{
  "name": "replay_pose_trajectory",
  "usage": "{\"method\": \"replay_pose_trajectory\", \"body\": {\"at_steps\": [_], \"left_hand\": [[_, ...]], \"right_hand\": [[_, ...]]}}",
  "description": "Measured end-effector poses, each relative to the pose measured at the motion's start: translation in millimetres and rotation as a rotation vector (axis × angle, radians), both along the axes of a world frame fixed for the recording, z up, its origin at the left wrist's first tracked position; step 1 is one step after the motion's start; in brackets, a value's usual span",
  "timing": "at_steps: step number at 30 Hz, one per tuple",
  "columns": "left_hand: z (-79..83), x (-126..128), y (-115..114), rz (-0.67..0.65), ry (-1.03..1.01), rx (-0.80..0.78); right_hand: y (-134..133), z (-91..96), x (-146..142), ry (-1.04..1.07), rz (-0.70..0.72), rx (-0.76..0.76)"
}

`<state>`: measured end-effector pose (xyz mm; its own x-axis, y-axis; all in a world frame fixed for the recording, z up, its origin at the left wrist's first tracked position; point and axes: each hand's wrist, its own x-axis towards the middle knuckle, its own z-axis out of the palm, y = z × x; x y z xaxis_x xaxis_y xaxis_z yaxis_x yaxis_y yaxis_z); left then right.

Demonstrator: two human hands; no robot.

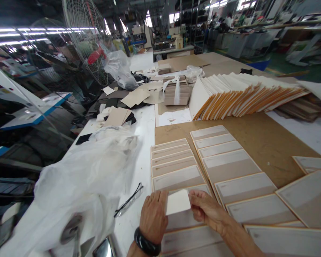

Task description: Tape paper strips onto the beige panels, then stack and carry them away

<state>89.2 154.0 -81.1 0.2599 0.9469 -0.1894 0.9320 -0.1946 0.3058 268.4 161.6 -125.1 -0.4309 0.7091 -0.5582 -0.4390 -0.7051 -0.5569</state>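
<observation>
While one phone (105, 248) lies at the bottom edge, left of center, one small card (178, 202) is up in lower center: plain cream, straight-edged, flat-looking, and held over the beige panels (231, 165). Two hands on it. The left hand (154, 214), with one black bangle (147, 244) on the wrist, has its fingers close together at the card's left edge; thumb's hidden, so can't tell if they're really pinching. The right hand (205, 208) pinches the opposite edge between thumb and fingers.

One pair of glasses (128, 200) sits on the white tabletop (144, 139) to the left. Those panels have orange edges and run up the middle in two columns, plus more at the right edge; too much overlap for an honest count. Past them, upper right, one long leaning stack (246, 94) of orange-edged sheets, one tan bundle (177, 94) tied with white plastic beside it, and one big wire-caged fan (89, 43) upper left.
</observation>
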Motion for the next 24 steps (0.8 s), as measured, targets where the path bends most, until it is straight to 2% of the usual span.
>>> {"method": "replay_pose_trajectory", "body": {"at_steps": [5, 9, 11, 14, 18, 21, 24], "left_hand": [[-5.9, -7.6, 4.3, -0.008, 0.027, -0.007], [-13.1, -22.1, 9.6, 0.013, 0.172, 0.048], [-15.1, -33.4, 14.3, 0.048, 0.266, 0.074], [-15.2, -56.3, 20.7, 0.136, 0.388, 0.082], [-13.8, -83.8, 19.4, 0.214, 0.392, 0.11], [-17.9, -81.7, 14.9, 0.175, 0.282, 0.181], [-27.6, -58.3, 16.7, 0.063, 0.181, 0.258]], "right_hand": [[9.1, -2.6, 7.5, -0.087, -0.012, 0.05], [25.9, -1.7, 20.9, -0.417, 0.038, 0.228], [38.2, -3.7, 30.2, -0.596, 0.014, 0.304], [57.6, -10.1, 42.3, -0.743, -0.05, 0.378], [75.8, -17.2, 46.6, -0.87, -0.067, 0.442], [82.0, -20.6, 43.4, -0.966, -0.062, 0.485], [84.4, -23.7, 39.7, -1.039, -0.062, 0.495]]}}
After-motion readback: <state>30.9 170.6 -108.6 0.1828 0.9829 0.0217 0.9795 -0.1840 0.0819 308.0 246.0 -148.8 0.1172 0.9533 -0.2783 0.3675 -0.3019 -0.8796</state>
